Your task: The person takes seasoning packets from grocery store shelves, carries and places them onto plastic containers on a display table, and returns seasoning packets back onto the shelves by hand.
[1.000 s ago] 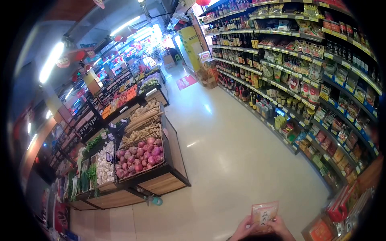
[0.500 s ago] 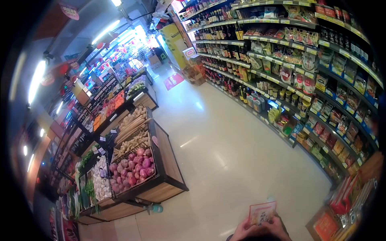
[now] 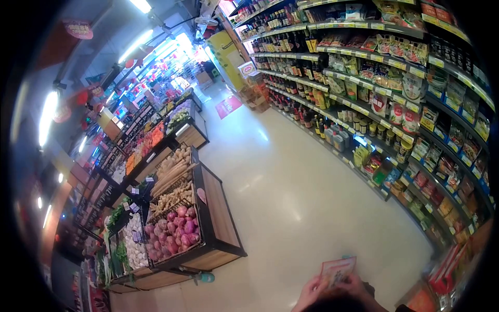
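Low in the view, a small flat packet (image 3: 338, 268) with a red border and dark printing is held up in front of me. My left hand (image 3: 311, 292) grips its left edge, with the fingers closed on it. My right hand (image 3: 355, 287) pinches the lower right part of the same packet. The lower end of the packet is hidden by my hands and a dark shape at the bottom edge. The print is too blurred to read.
On the left stands a produce stand (image 3: 221, 205) with red onions (image 3: 176, 231), garlic (image 3: 136, 242) and root vegetables (image 3: 174, 169). Shelves (image 3: 374, 91) of bottles and bagged goods line the right side. A tiled aisle floor (image 3: 270, 192) runs between them. Red packages (image 3: 447, 260) stand at the lower right.
The packet has tilted and shifted slightly within my hands. My left hand has moved a little left and up along its edge. The whole view has turned slightly.
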Demonstrator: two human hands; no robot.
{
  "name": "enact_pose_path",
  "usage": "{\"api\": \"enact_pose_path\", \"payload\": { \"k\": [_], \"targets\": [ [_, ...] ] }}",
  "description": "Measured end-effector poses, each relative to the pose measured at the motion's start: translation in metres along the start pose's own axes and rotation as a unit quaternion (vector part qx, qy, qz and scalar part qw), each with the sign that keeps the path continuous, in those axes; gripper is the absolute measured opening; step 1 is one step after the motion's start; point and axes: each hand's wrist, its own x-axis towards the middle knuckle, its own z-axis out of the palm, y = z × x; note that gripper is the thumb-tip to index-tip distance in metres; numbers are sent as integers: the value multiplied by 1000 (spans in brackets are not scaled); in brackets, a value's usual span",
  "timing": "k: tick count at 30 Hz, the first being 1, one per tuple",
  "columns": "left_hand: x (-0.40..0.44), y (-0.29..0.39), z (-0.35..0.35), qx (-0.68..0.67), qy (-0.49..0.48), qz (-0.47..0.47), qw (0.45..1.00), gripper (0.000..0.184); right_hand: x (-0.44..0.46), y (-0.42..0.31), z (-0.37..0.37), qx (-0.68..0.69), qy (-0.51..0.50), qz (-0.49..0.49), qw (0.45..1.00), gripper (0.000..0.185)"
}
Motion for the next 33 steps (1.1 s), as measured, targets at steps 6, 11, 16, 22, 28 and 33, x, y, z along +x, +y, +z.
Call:
{"api": "enact_pose_path", "payload": {
  "k": [6, 11, 16, 22, 28, 33],
  "targets": [
    [62, 22, 15, 40, -8, 39, 998, 25, 35, -54, -31, 27, -9, 25, 999, 39],
    [106, 42, 31, 17, -9, 33, 999, 25, 57, -76, -63, -8, -11, -13, 1000, 37],
    [142, 52, 40, 45, -11, 37, 998, 26, 80, -86, -96, -47, -20, 38, 998, 37],
    [157, 36, 49, -2, 9, 3, 1000, 26, 103, -120, -100, -30, -27, -44, 998, 38],
    [184, 44, 32, 55, 39, 30, 997, 25, 132, -140, -87, -55, -54, -6, 997, 40],
    [217, 94, 2, -10, -26, -42, 999, 29, 172, -115, -73, -103, 39, -100, 989, 19]
  ]
}}
